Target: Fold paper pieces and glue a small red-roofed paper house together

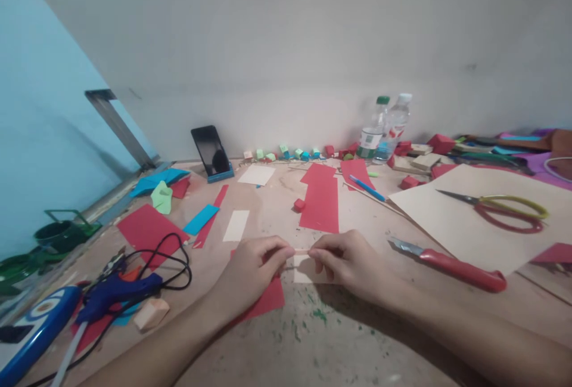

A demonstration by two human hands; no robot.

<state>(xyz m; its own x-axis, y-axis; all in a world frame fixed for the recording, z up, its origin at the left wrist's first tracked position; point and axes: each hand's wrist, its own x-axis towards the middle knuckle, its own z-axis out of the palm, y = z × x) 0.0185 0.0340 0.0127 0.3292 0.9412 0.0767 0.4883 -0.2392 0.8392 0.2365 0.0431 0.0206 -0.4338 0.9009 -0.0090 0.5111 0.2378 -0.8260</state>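
Observation:
Near the middle of the table, my left hand and my right hand pinch the two ends of a small pale strip. Only its short middle part shows between my fingertips. Below the strip lies a cream paper piece, partly hidden by my right hand. A red paper lies under my left hand and wrist. Beyond my hands are a larger red paper, a small red folded block and a narrow cream paper.
At the left are a blue glue gun with a looped black cable and a peach block. To the right lie a red-handled knife and scissors on cream paper. A phone and bottles stand behind.

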